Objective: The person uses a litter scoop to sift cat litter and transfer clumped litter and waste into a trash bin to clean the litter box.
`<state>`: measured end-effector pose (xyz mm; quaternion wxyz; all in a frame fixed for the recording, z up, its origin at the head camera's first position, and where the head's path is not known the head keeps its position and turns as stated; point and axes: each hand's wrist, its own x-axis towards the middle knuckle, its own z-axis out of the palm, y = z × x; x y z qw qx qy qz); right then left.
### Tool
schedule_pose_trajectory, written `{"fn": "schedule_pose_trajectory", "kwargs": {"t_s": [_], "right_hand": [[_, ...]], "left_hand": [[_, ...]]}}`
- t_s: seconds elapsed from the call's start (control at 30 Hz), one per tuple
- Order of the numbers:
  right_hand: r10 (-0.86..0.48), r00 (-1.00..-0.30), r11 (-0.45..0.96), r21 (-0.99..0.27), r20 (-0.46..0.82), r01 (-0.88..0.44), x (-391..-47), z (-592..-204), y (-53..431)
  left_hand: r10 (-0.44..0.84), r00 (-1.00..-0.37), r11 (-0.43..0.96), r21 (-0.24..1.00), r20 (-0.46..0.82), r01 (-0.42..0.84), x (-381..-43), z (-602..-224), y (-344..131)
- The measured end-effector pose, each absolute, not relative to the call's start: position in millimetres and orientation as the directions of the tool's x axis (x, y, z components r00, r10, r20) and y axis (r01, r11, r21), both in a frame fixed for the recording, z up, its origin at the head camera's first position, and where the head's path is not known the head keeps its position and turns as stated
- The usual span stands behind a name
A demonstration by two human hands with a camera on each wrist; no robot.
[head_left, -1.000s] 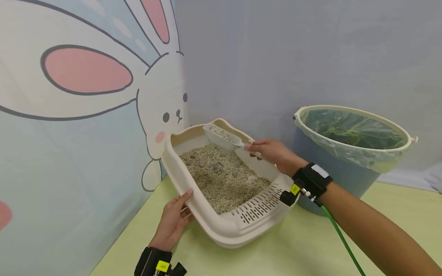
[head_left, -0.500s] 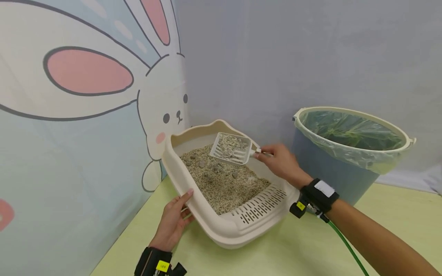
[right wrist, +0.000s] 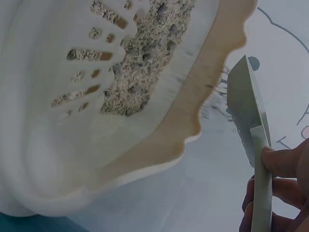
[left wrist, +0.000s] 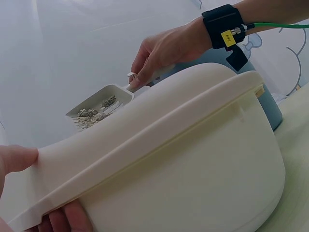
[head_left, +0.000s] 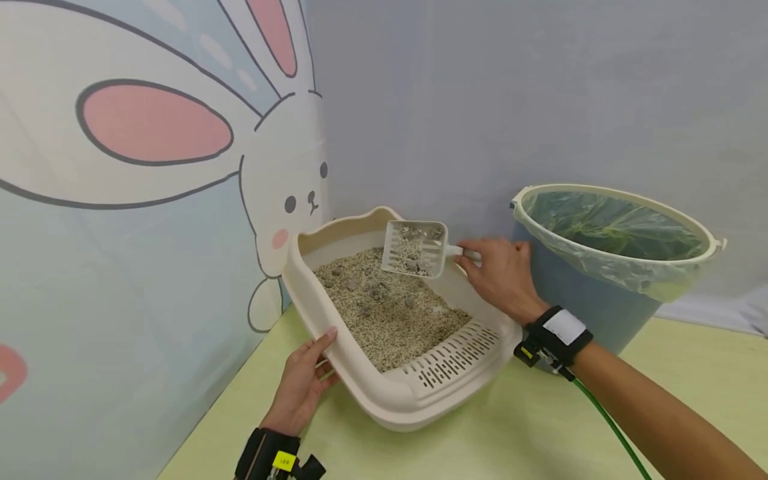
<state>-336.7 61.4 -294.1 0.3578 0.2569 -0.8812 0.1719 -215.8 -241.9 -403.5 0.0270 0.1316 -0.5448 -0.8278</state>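
Observation:
My right hand (head_left: 501, 277) grips the handle of a white slotted litter scoop (right wrist: 244, 104) above the back right side of a cream litter box (head_left: 357, 380). Some litter and grey clumps (left wrist: 89, 113) lie in the scoop. Blurred grains fall away from its underside in the right wrist view. My left hand (head_left: 300, 383) holds the box's left rim, thumb on top and fingers beneath the edge. Inside the box spreads a bed of beige litter (head_left: 390, 327), with several grey clumps (head_left: 352, 285) on its surface.
A blue bin (head_left: 576, 300) with a cream rim and a clear plastic liner (head_left: 612, 213) stands right of the box. A rabbit-print sheet (head_left: 180, 267) hangs at the left and a grey sheet (head_left: 510, 100) behind. Everything stands on a pale green surface (head_left: 702, 400).
My right hand has shifted the scoop rightward and turned it, so its slotted bed now shows from above. Less litter lies in it. The left hand and box have stayed put.

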Motion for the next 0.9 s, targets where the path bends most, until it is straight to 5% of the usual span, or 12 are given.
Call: {"fn": "schedule_pose_trajectory", "kwargs": {"t_s": [0.2, 0.47, 0.7, 0.9], "right_hand": [[-0.311, -0.584, 0.826, -0.090, 0.750, -0.556, -340.7, -287.6, 65.2], [-0.334, -0.660, 0.790, -0.182, 0.673, -0.586, -332.1, -290.8, 60.6], [-0.362, -0.854, 0.705, -0.490, 0.374, -0.513, -327.0, -296.8, 57.6], [-0.418, -0.886, 0.640, -0.628, 0.198, -0.443, -328.6, -293.6, 56.3]], "left_hand": [[-0.184, -0.965, -0.396, 0.913, -0.186, -0.100, -215.5, -401.8, -241.3], [-0.178, -0.967, -0.398, 0.912, -0.180, -0.096, -215.3, -401.2, -241.5], [-0.181, -0.967, -0.399, 0.912, -0.178, -0.094, -214.8, -401.9, -241.5], [-0.182, -0.967, -0.399, 0.912, -0.179, -0.093, -214.6, -402.3, -242.4]]}}
